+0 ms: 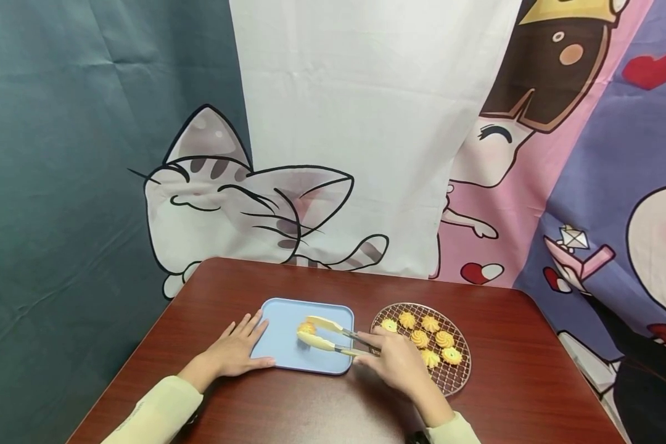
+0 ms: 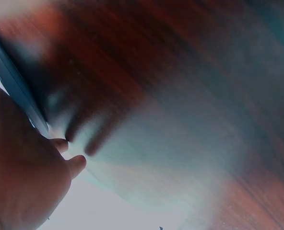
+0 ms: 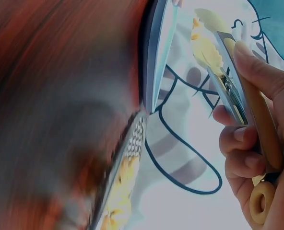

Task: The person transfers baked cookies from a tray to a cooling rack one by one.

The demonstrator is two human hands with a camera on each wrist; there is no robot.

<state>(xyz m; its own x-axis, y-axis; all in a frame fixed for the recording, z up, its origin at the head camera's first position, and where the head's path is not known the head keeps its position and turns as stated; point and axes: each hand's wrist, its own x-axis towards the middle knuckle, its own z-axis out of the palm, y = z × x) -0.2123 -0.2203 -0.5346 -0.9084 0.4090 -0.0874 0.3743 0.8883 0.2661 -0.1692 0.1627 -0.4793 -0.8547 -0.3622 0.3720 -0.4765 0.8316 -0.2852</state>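
My right hand (image 1: 395,361) grips a pair of tongs (image 1: 324,323) with pale yellow tips and metal arms. Between the tips sits a yellow swirled cookie (image 1: 306,328), over the middle of the blue tray (image 1: 280,311). In the right wrist view, thumb and fingers wrap round the tongs' handle (image 3: 262,120), and the cookie (image 3: 195,29) shows partly behind the tips. My left hand (image 1: 232,350) lies with fingers spread at the tray's left edge, its fingertips on the rim. The left wrist view shows that hand (image 2: 27,177) beside the tray's edge (image 2: 17,86).
A round wire rack (image 1: 460,377) with several swirled cookies (image 1: 419,338) stands right of the tray, partly under my right hand and forearm. Both lie on a reddish-brown wooden table (image 1: 510,345). Cartoon-printed curtains (image 1: 377,123) hang behind the table's far edge.
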